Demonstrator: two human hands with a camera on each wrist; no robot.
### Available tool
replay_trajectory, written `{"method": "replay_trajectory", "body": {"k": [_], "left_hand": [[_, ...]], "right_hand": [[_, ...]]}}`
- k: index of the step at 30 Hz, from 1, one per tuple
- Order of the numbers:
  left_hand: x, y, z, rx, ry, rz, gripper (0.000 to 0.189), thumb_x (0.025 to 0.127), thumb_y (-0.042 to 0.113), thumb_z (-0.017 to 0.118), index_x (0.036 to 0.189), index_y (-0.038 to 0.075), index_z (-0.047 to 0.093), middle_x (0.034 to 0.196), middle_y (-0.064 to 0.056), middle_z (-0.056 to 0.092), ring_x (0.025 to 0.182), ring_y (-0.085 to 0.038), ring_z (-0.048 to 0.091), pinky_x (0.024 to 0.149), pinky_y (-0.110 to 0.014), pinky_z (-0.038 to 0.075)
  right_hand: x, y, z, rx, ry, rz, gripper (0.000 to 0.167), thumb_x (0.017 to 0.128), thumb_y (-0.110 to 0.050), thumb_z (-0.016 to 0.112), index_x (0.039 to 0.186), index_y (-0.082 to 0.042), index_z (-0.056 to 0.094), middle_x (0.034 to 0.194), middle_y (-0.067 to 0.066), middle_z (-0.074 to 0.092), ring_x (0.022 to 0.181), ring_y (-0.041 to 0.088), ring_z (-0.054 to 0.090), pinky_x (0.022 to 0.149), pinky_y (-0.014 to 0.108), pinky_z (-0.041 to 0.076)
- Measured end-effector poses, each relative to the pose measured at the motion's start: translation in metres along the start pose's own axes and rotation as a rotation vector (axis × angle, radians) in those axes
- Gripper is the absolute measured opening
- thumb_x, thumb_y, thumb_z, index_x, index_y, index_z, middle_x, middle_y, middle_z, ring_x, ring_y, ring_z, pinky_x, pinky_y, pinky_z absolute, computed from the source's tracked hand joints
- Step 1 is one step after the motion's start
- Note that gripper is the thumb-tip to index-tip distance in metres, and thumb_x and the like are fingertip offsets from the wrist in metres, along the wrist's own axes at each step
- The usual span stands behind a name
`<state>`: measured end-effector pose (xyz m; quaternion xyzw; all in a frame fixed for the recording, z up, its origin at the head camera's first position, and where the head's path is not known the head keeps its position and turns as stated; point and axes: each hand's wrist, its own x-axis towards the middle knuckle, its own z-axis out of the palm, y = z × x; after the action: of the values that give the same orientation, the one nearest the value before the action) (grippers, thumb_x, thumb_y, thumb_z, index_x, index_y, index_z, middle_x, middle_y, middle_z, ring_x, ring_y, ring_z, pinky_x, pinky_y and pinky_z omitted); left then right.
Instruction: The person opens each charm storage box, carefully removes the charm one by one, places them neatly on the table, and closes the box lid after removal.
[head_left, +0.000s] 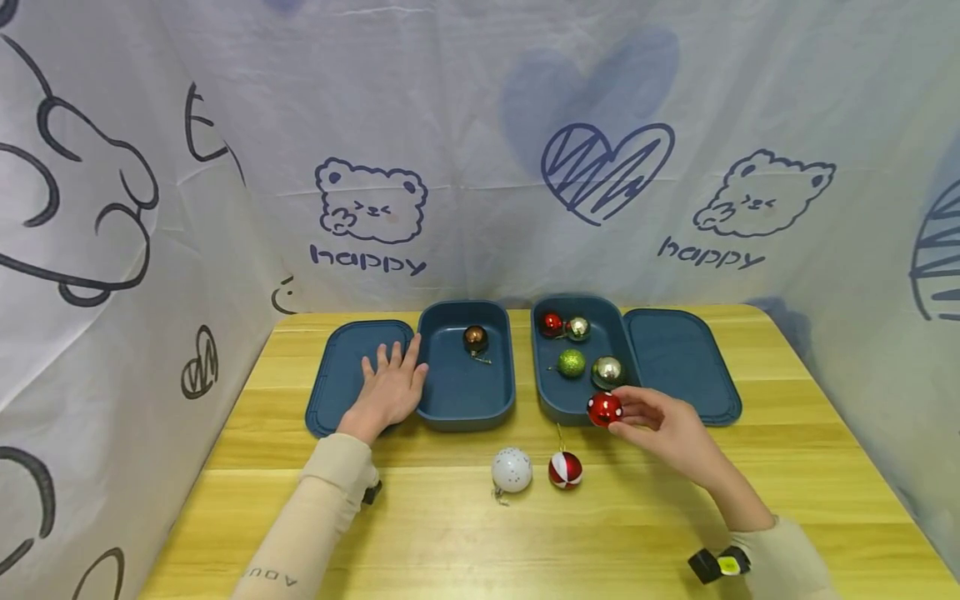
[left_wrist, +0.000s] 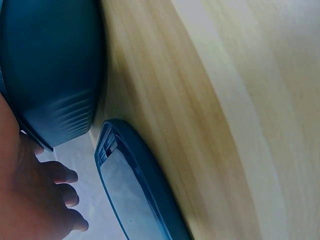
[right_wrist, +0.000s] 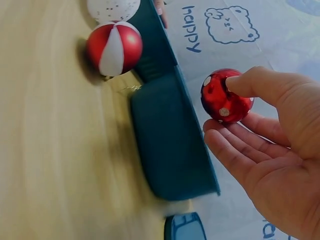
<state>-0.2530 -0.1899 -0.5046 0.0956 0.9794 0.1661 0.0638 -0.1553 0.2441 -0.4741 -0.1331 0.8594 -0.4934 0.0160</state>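
Observation:
My right hand [head_left: 667, 427] pinches a shiny red Christmas ball with white dots [head_left: 604, 409] between thumb and fingers, at the near rim of the right blue box [head_left: 551, 400]. In that box lie a red ball [head_left: 552, 324], a green glitter ball [head_left: 572, 363] and two pale gold balls, one of them [head_left: 607, 372] nearest the held one. My left hand [head_left: 392, 387] has its fingers spread at the left rim of the left blue box [head_left: 465, 422], partly over a blue lid [head_left: 337, 383]. One brown ball [head_left: 475, 338] lies in the left box.
On the wooden table [head_left: 480, 558], in front of the boxes, lie a white speckled ball [head_left: 512, 470] and a red-and-white ball [head_left: 566, 470]. Another blue lid [head_left: 682, 367] lies right of the right box. A printed white cloth [head_left: 480, 150] hangs behind the table.

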Motion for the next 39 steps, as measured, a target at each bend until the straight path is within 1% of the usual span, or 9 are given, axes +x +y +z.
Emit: {"method": "replay_trajectory", "body": {"k": [3,11,18,27,31,35,39], "left_hand": [[-0.001,0.000,0.000,-0.002,0.000,-0.004,0.064,0.117,0.041,0.024,0.172,0.017,0.003,0.174,-0.031,0.011,0.161,-0.055,0.001,0.124,-0.078,-0.001],[-0.001,0.000,-0.001,-0.005,-0.002,-0.006,0.064,0.117,0.042,0.023,0.172,0.018,0.002,0.174,-0.030,0.011,0.161,-0.055,0.001,0.125,-0.077,-0.001],[0.000,0.000,-0.001,0.007,0.003,0.001,0.064,0.117,0.041,0.023,0.172,0.016,0.002,0.174,-0.031,0.011,0.160,-0.056,0.001,0.124,-0.078,0.000],[0.000,0.001,-0.002,0.004,-0.005,-0.001,0.064,0.117,0.041,0.023,0.172,0.017,0.002,0.174,-0.031,0.011,0.161,-0.056,0.001,0.124,-0.078,-0.001],[0.000,0.001,-0.001,0.003,-0.003,-0.003,0.064,0.117,0.041,0.024,0.172,0.017,0.002,0.174,-0.031,0.010,0.161,-0.055,0.001,0.124,-0.078,-0.001],[0.000,0.001,0.000,0.001,0.005,-0.002,0.064,0.117,0.040,0.025,0.172,0.017,0.003,0.174,-0.031,0.011,0.160,-0.056,0.001,0.124,-0.078,-0.001],[0.000,0.001,0.000,0.002,0.003,-0.002,0.064,0.117,0.040,0.025,0.172,0.017,0.003,0.174,-0.031,0.011,0.160,-0.056,0.001,0.124,-0.078,-0.001]], "right_hand": [[-0.008,0.007,0.000,0.009,-0.005,0.008,0.049,0.093,-0.014,0.083,0.137,0.000,0.065,0.124,0.020,0.073,0.102,0.002,0.072,0.089,0.019,0.060],[-0.027,0.018,-0.001,0.070,-0.005,0.024,0.051,0.094,-0.010,0.081,0.139,0.004,0.062,0.126,0.025,0.070,0.102,0.000,0.072,0.088,0.020,0.061],[-0.040,0.026,-0.001,0.105,-0.003,0.031,0.051,0.092,-0.008,0.083,0.137,0.007,0.063,0.124,0.028,0.071,0.101,0.004,0.073,0.088,0.020,0.061],[-0.048,0.038,0.003,0.066,-0.021,0.047,0.051,0.091,-0.006,0.083,0.135,0.010,0.064,0.126,0.029,0.071,0.098,0.009,0.075,0.084,0.020,0.062],[-0.050,0.041,0.005,0.067,-0.021,0.048,0.051,0.090,-0.006,0.083,0.135,0.010,0.064,0.126,0.029,0.070,0.098,0.010,0.076,0.084,0.020,0.062],[-0.052,0.042,0.007,0.071,-0.023,0.047,0.052,0.089,-0.004,0.084,0.135,0.011,0.063,0.126,0.030,0.070,0.097,0.010,0.076,0.083,0.021,0.062],[-0.054,0.044,0.008,0.060,-0.026,0.077,0.051,0.090,-0.005,0.083,0.135,0.010,0.064,0.126,0.028,0.071,0.097,0.007,0.075,0.083,0.021,0.062]]}}
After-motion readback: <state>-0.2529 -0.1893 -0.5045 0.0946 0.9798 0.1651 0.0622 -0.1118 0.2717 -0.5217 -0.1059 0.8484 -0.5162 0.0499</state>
